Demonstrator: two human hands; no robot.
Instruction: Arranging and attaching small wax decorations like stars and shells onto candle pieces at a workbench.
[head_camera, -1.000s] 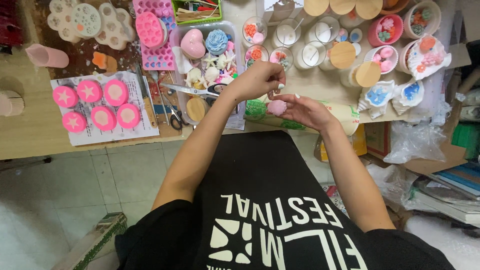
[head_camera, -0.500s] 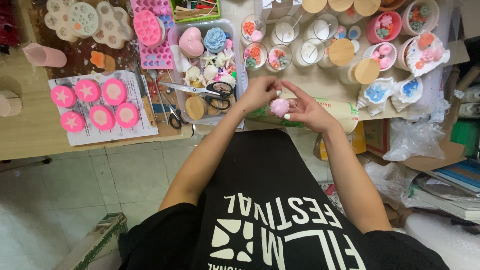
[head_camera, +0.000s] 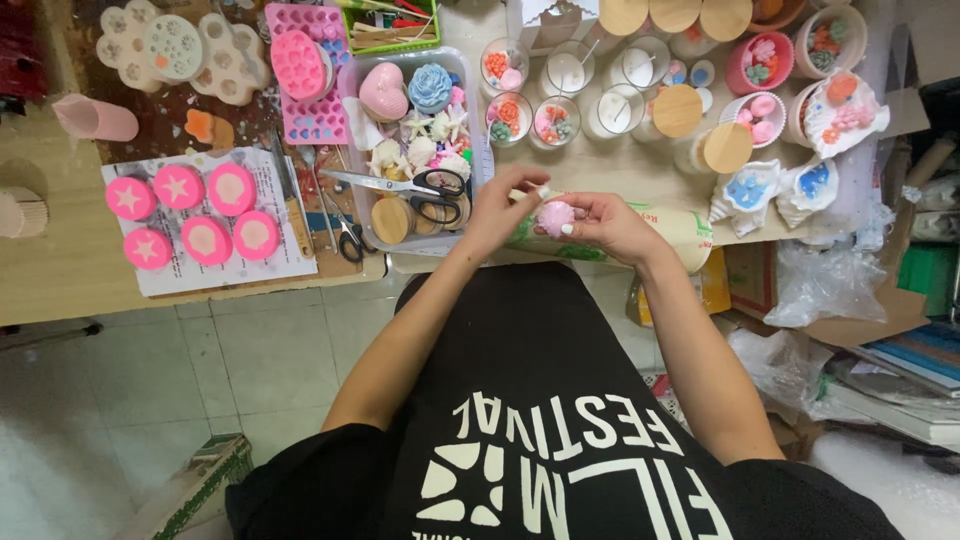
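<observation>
A small pink flower-shaped wax piece (head_camera: 556, 217) sits between my two hands just off the table's front edge. My right hand (head_camera: 610, 225) cups it from the right with fingers curled round it. My left hand (head_camera: 500, 208) pinches at its top left with fingertips. Both hands hover over a green and cream package (head_camera: 668, 228) lying at the table edge.
A clear tray (head_camera: 352, 160) holds scissors (head_camera: 400, 185), a pink heart, a blue rose and white shells. Five round pink wax discs (head_camera: 190, 215) lie on paper at left. Glass candle jars (head_camera: 565, 85), wooden lids and shell dishes (head_camera: 790, 185) crowd the right. Silicone moulds (head_camera: 300, 65) lie behind.
Both hands with the pink piece have shifted slightly left and nearer the table edge; the left fingertips now pinch the piece's top.
</observation>
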